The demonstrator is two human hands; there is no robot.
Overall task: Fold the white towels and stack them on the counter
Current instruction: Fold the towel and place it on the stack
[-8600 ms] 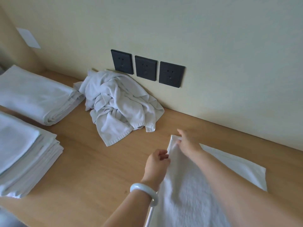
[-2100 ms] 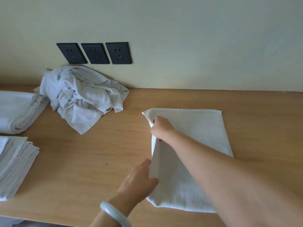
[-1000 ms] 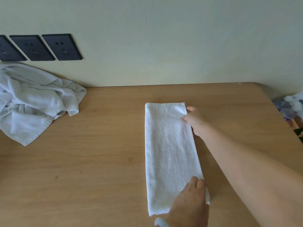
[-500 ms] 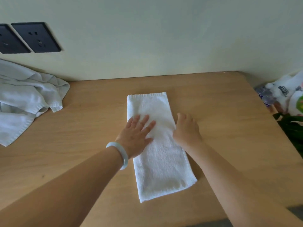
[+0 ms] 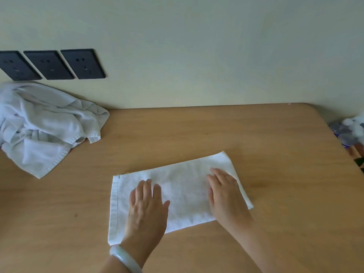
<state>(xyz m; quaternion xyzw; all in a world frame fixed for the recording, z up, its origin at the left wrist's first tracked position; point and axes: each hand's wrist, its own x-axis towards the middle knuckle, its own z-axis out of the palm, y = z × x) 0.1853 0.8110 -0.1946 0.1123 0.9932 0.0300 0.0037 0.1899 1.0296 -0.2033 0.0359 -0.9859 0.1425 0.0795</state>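
Narrow-folded towel [image 5: 185,186] now turned crosswise on worktop [image 5: 197,131]; left hand [image 5: 146,209], right hand [image 5: 226,198] flat, fingers straight, pressing it. End-to-end fold likely next.

My left hand [image 5: 146,209] and right hand [image 5: 226,196] press flat on the folded white towel [image 5: 185,186] on the wooden counter [image 5: 275,154]. A crumpled towel pile [image 5: 45,125] lies far left, under three black sockets [image 5: 51,65].

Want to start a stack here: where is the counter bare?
Bare wood runs between the folded towel and the wall, right of the crumpled towels, out to the counter edge at right. Those towels crowd the far left.
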